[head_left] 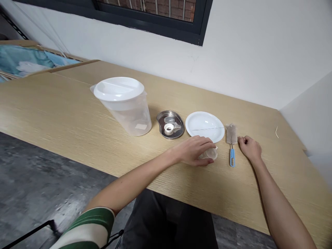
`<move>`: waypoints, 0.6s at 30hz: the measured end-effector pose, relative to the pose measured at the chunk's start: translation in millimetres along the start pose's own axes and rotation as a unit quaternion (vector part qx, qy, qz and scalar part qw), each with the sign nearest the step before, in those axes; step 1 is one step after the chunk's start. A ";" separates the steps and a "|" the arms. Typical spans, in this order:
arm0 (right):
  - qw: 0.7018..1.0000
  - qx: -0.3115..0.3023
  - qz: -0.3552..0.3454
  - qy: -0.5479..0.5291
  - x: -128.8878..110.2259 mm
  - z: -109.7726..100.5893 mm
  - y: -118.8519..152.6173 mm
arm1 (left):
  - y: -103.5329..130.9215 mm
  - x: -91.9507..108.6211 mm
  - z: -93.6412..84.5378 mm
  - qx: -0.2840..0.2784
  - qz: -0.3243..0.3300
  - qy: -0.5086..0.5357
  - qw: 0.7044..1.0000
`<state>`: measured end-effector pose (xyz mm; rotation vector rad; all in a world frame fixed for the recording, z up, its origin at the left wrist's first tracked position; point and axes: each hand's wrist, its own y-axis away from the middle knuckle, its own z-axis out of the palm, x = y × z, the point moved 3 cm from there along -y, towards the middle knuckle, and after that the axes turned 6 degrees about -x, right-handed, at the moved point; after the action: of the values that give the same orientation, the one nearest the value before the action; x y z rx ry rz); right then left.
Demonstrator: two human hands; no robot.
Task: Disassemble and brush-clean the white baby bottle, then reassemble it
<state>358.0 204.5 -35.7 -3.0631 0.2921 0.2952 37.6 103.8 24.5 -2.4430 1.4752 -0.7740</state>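
My left hand (195,150) is wrapped around a clear baby bottle (211,154), its open mouth facing right. Most of the bottle's body is hidden under my fingers. Just in front of the white oval plate (203,119), that hand rests low over the table. A bottle brush (231,135) with a blue handle lies right of the plate. Beside the bristles my right hand (249,147) rests on the table, fingers curled into a loose fist with nothing visible in it. A thin wire-like rod (207,129) lies across the plate.
Left of the plate, a metal kidney-shaped tray (158,128) holds a white ring (168,128), a clear cap (169,119) and a clear teat (177,127). Farther left stands a translucent pitcher (135,116) with a white lid. A pale strip (276,132) lies at the right.
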 end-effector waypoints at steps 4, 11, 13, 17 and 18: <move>1.000 0.002 -0.001 0.000 0.0 0.1 -0.2 | 0.1 0.9 -1.4 -0.001 -0.001 0.008 1.000; 1.000 0.011 -0.008 -0.002 2.5 1.9 -0.9 | -0.3 1.0 -1.5 -0.003 -0.002 0.014 1.000; 1.000 0.015 -0.012 -0.003 2.6 2.0 -0.8 | -0.3 0.9 -1.3 -0.001 -0.001 0.012 1.000; 1.000 0.019 -0.013 -0.004 2.0 1.6 -0.3 | -0.5 0.8 -1.2 -0.002 0.001 0.013 1.000; 1.000 0.017 -0.011 -0.004 1.9 1.4 -0.2 | -0.6 0.9 -1.3 -0.001 0.003 0.013 1.000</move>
<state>359.6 204.4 -37.3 -3.0294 0.2586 0.2970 37.7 103.4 26.2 -2.4389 1.4919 -0.8079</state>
